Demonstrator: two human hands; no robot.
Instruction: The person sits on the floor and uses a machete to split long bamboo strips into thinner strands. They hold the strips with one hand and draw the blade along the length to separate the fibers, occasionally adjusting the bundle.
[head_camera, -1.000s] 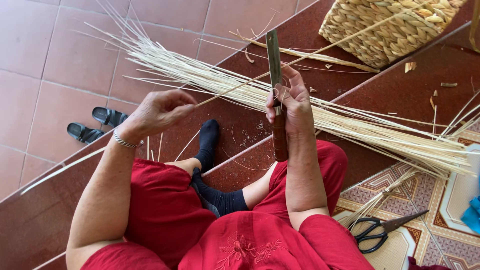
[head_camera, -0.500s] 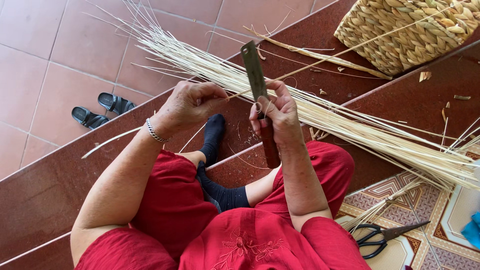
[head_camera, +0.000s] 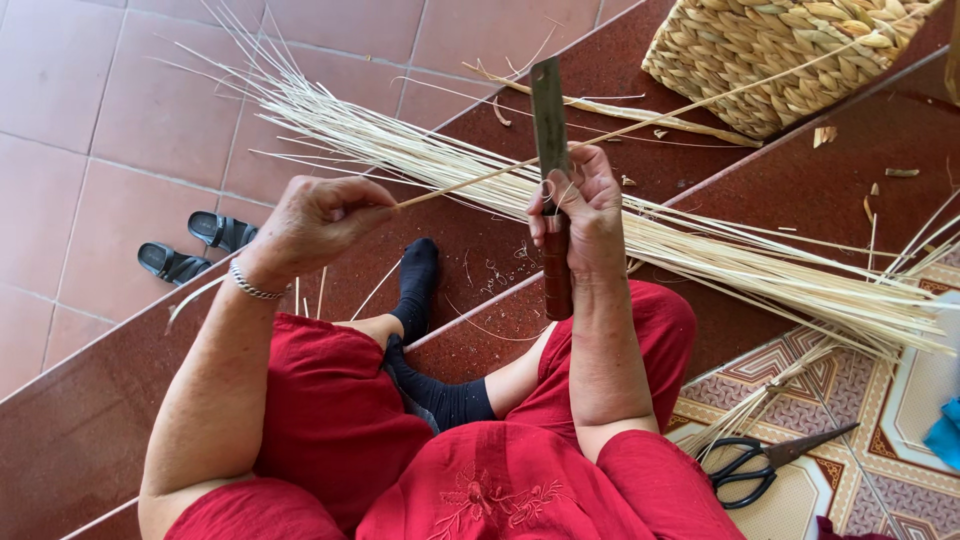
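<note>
Straw strip (head_camera: 640, 122), thin and pale, pinched by left fingers (head_camera: 375, 205); right fingers (head_camera: 570, 190) clasp knife (head_camera: 550, 150).

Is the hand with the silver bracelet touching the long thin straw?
Touching. The head view shows the left hand pinching the end of the long thin pale straw between its fingertips, with no gap.

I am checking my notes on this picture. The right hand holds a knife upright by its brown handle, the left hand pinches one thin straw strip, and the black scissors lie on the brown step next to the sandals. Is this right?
Not quite. In the head view the black scissors lie on the patterned tiles at lower right, far from the sandals. The right hand does hold the knife upright, and the left hand pinches the straw strip.
</note>
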